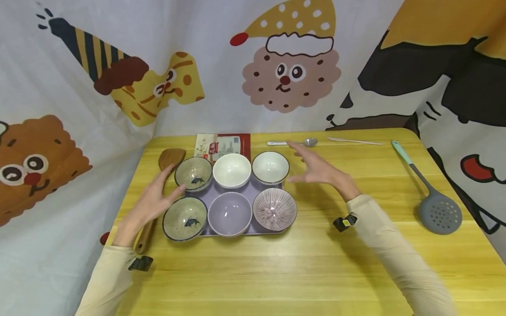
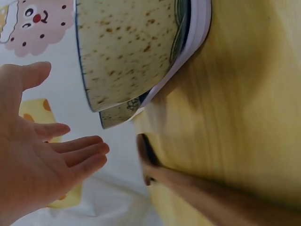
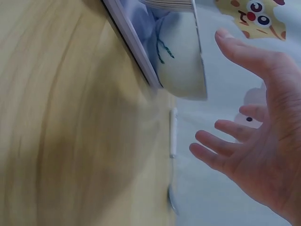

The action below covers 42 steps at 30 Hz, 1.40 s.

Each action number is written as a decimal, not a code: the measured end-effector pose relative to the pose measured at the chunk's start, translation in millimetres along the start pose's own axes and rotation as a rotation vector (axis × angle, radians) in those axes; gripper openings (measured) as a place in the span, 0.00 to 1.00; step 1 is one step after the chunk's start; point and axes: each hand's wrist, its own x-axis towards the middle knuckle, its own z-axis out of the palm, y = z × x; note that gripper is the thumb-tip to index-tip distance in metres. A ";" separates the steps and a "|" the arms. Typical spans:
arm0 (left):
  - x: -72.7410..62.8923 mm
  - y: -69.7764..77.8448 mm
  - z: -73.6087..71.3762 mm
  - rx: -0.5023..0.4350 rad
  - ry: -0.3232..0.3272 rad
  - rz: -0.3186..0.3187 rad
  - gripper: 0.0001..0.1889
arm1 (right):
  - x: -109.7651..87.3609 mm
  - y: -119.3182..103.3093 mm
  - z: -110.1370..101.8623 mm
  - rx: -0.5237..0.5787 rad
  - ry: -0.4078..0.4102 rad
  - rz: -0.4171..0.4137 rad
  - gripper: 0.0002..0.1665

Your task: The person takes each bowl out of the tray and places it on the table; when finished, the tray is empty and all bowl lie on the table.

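Several bowls stand in two rows on a lilac tray (image 1: 245,233) in the head view. Two speckled bowls (image 1: 185,218) with blue rims form its left column. A cream bowl (image 1: 232,171) and a lilac bowl (image 1: 230,214) sit in the middle. On the right are a dark-rimmed white bowl (image 1: 270,167) and a striped bowl (image 1: 274,209). My left hand (image 1: 152,199), fingers extended, is beside the speckled bowls and holds nothing. Fingers spread, my right hand (image 1: 316,166) is just right of the white bowl, also with nothing in it. The wrist views show both palms facing the tray's sides.
A wooden spatula (image 1: 145,235) lies left of the tray, partly under my left hand in the head view. Behind the bowls is a red-and-cream packet (image 1: 223,145). A spoon (image 1: 310,142) and a thin pale stick (image 1: 356,141) lie along the back; a slotted turner (image 1: 440,213) lies far right.
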 end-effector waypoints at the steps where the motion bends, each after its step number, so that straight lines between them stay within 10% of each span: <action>1: 0.9 -1.9 1.1 -0.014 -0.004 -0.006 0.47 | 1.9 0.8 2.3 0.014 -0.010 -0.004 0.71; 20: 11.2 -28.0 25.6 -0.354 -0.099 0.007 0.50 | 30.4 2.3 23.7 0.046 -0.115 -0.025 0.74; 42: 11.6 -35.7 34.1 -0.440 -0.085 0.050 0.49 | 40.7 10.4 27.4 0.088 -0.103 0.003 0.73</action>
